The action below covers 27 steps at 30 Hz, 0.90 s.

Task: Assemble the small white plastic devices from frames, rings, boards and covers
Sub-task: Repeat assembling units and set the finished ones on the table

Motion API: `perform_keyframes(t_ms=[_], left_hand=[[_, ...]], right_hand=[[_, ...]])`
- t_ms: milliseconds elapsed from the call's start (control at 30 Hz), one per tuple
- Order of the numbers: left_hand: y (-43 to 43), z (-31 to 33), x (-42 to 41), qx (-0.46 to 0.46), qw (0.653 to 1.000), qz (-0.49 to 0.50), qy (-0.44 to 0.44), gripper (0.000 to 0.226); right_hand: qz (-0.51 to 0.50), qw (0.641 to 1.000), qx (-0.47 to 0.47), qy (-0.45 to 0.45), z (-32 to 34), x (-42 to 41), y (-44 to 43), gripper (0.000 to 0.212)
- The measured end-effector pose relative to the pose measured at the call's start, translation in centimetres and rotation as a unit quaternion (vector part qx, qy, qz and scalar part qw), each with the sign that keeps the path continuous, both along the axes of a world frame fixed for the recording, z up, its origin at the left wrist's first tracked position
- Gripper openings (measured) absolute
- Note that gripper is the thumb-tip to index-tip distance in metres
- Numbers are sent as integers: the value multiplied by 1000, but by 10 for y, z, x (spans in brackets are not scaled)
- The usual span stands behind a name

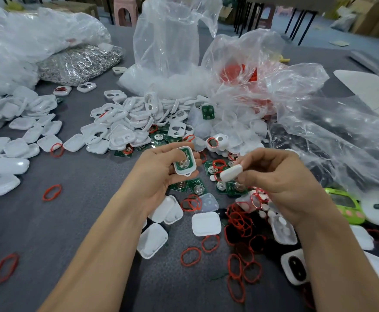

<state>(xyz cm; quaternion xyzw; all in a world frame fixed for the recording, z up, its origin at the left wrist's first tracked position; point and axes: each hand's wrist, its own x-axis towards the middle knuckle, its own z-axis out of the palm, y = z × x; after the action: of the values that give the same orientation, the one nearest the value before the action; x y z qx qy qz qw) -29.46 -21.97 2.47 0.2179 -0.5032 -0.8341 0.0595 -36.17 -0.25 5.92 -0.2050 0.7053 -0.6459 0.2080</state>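
Your left grip [161,176] cradles the white frame [185,147] with its green board [183,162] facing up, open for capping; your right grip [280,179] pinches a white cover [230,172] just beside it, probably the closing piece, above the tabletop [71,221]

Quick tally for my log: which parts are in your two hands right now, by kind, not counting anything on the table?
white frame: 1, held in the left hand
green board: 1, sitting inside that frame
white cover: 1, pinched by the right hand
Red rings: 0 visible in either hand
Total: 3
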Motion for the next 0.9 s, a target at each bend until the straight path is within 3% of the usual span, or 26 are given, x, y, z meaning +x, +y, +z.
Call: perform_keyframes(t_ms=[100, 200, 633, 700, 800, 900], left_hand=[[3, -1, -1, -1, 1000, -6, 0, 27], [4, -3, -1, -6, 1000, -13, 1, 29], [4, -3, -1, -29, 999, -40, 13, 33], [4, -2, 0, -25, 999, -37, 11, 33], [4, -1, 0, -26, 999, -36, 12, 30], [4, 0, 0, -31, 999, -35, 10, 29]], right_hand=[[0, 994, -103, -45, -1, 4, -6, 19], [9, 987, -144, -71, -1, 6, -10, 21], [-24, 992, -91, -85, -5, 8, -16, 17], [-42, 997, -38, -54, -5, 7, -15, 28], [-54, 988, 121, 82, 1, 3, -8, 35], [-22, 919, 313, 239, 13, 2, -11, 35]])
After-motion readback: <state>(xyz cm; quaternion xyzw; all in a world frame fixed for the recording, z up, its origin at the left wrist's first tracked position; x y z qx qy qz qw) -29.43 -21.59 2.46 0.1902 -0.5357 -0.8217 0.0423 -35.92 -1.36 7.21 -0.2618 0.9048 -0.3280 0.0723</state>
